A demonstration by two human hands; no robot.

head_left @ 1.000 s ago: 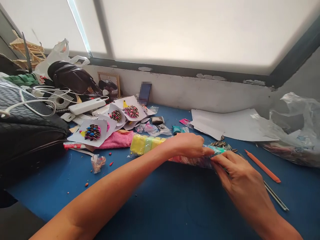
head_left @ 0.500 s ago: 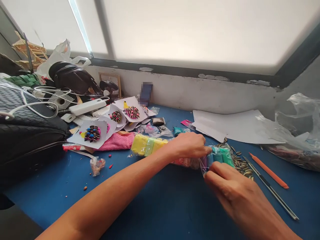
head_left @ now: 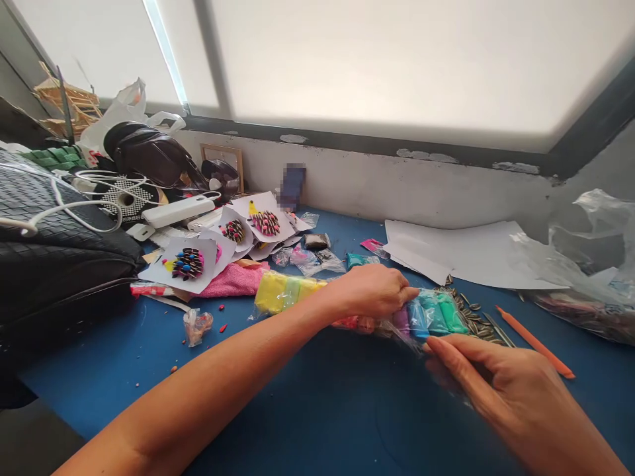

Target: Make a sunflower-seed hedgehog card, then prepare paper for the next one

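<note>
A long row of wrapped modelling clay packets (head_left: 285, 291) lies across the table, running from yellow through red and purple to green. My left hand (head_left: 380, 291) is closed over the middle of this row, fingers curled down, and my forearm crosses in front of it. What its fingertips grip is partly hidden. Below the green end, my right hand (head_left: 501, 377) pinches the near end of a blue clay packet (head_left: 418, 322) between thumb and forefinger. Loose clear wrapping hangs by those fingers. Striped sunflower seeds (head_left: 476, 324) lie beside the green packets.
An orange clay tool (head_left: 538, 344) and a metal rod (head_left: 499, 329) lie at right. White paper sheets (head_left: 466, 254) and a plastic bag (head_left: 590, 264) are behind. Seed-covered clay hedgehogs (head_left: 188, 263) on paper, a pink towel (head_left: 233, 281) and a black bag (head_left: 64, 271) fill the left.
My right hand has moved slightly right and towards me, now pinching the blue packet's near end. The wrapping has shifted towards me, exposing more of the packets. My left hand stays on the row.
</note>
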